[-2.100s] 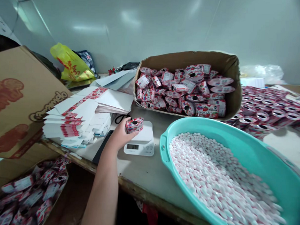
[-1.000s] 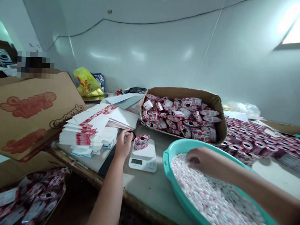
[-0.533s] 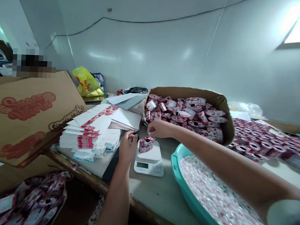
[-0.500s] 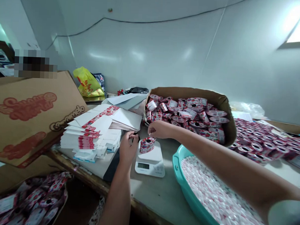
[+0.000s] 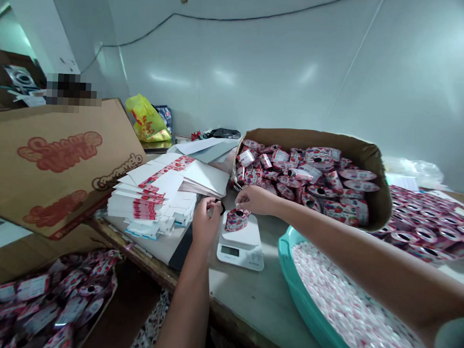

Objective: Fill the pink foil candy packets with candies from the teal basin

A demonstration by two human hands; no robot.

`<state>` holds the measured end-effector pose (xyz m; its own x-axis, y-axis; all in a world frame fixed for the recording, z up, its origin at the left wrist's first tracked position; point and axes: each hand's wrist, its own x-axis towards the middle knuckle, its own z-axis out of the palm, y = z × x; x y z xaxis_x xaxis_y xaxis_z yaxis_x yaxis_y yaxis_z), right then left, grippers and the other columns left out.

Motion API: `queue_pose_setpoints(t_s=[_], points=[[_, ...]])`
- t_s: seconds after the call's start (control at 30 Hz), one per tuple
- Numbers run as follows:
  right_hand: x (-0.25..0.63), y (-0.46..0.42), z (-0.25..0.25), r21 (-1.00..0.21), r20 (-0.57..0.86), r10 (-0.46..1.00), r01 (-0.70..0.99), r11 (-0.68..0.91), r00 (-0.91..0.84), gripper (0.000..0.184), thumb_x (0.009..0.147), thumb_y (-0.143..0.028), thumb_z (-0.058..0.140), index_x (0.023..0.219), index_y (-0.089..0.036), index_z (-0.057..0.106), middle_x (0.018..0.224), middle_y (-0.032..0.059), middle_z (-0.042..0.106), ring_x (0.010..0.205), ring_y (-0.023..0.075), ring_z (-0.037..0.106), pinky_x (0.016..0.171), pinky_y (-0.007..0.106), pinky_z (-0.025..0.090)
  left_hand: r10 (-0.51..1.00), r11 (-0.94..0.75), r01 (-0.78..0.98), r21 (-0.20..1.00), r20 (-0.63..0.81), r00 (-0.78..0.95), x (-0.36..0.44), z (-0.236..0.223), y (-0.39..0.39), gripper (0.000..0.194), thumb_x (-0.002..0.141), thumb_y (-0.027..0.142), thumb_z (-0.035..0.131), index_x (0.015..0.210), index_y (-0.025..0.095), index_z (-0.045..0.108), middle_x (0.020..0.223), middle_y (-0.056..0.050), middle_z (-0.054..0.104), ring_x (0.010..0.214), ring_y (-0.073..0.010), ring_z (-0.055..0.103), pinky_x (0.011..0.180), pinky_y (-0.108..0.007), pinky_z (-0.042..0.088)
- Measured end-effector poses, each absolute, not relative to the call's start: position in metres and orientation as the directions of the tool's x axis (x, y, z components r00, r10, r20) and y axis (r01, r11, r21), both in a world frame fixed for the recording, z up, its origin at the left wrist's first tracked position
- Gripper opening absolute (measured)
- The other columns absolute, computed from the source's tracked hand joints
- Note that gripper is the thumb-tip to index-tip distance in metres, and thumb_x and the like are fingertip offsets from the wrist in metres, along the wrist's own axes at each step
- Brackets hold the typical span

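Your right arm [image 5: 348, 240] reaches in from the lower right of the frame, and your right grip [image 5: 254, 199] hangs near the centre, its fingertips bunched together above the packet [image 5: 236, 222]; I cannot tell whether they pinch anything. Your left forearm [image 5: 190, 300] rises from the bottom edge. Your left grip [image 5: 206, 216] is loosely curled just left of the packet, and whether it holds something is unclear.

The carton [image 5: 10, 149] at left bears red lettering, hard to read, and brown script that looks like "Caramelo". The digits on the scale [image 5: 255, 236] are too small to trust.

The packet, glossy, red-printed and oval, stands on the white plastic scale, on the bench [image 5: 246, 292]. The teal plastic basin [image 5: 306, 313] at lower right carries smooth, rounded white-and-pink pieces [image 5: 349, 307].
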<state>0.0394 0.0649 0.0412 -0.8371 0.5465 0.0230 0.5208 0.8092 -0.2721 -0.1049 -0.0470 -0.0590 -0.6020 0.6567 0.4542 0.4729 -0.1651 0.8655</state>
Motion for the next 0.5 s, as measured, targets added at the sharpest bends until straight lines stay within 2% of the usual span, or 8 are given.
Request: queue_pose_setpoints(t_s=[0.2,0.3,0.37,0.43,0.5], points=[[0.061,0.053,0.058,-0.247,0.121,0.602,0.563,0.789,-0.79,0.015,0.083,-0.022,0.063,0.087,-0.014,0.075,0.082,0.004,0.075,0.072,0.0147,0.064,0.065,0.022,0.043,0.651,-0.157,0.474,0.866,0.452,-0.61,-0.105,-0.057,-0.047,0.028,0.091,0.043,0.055,0.103,0.019,0.064,0.097,-0.007,0.07,0.094,-0.0198,0.066,0.084,-0.032,0.052],[0.112,0.039,0.072,-0.208,0.2,0.648,0.614,0.761,-0.735,0.021,0.09,-0.022,0.055,0.091,-0.013,0.074,0.088,0.0073,0.075,0.079,0.0172,0.064,0.071,0.025,0.042,0.642,-0.158,0.481,0.862,0.46,-0.613,-0.105,-0.058,-0.047,0.027,0.092,0.042,0.054,0.103,0.019,0.063,0.098,-0.007,0.07,0.096,-0.0195,0.065,0.087,-0.031,0.051],[0.158,0.028,0.074,-0.166,0.269,0.72,0.705,0.689,-0.64,0.02,0.091,-0.025,0.055,0.09,-0.015,0.073,0.086,0.007,0.074,0.074,0.0175,0.064,0.067,0.026,0.042,0.646,-0.161,0.485,0.86,0.463,-0.607,-0.106,-0.059,-0.045,0.027,0.091,0.042,0.054,0.101,0.019,0.064,0.098,-0.007,0.07,0.096,-0.0193,0.065,0.086,-0.03,0.05],[0.201,0.015,0.068,-0.148,0.219,0.771,0.761,0.632,-0.598,0.021,0.091,-0.025,0.054,0.081,-0.019,0.071,0.075,0.004,0.072,0.065,0.016,0.063,0.06,0.025,0.042,0.652,-0.159,0.485,0.86,0.461,-0.602,-0.106,-0.059,-0.043,0.026,0.091,0.042,0.054,0.1,0.019,0.064,0.098,-0.007,0.07,0.095,-0.0194,0.065,0.084,-0.03,0.05],[0.236,0.004,0.053,-0.146,0.129,0.81,0.797,0.586,-0.572,0.019,0.083,-0.018,0.06,0.067,-0.022,0.07,0.064,0.0011,0.07,0.058,0.0146,0.063,0.055,0.023,0.043,0.657,-0.154,0.484,0.862,0.455,-0.602,-0.106,-0.06,-0.042,0.026,0.091,0.042,0.054,0.1,0.019,0.064,0.097,-0.007,0.071,0.094,-0.0195,0.065,0.082,-0.029,0.05]])
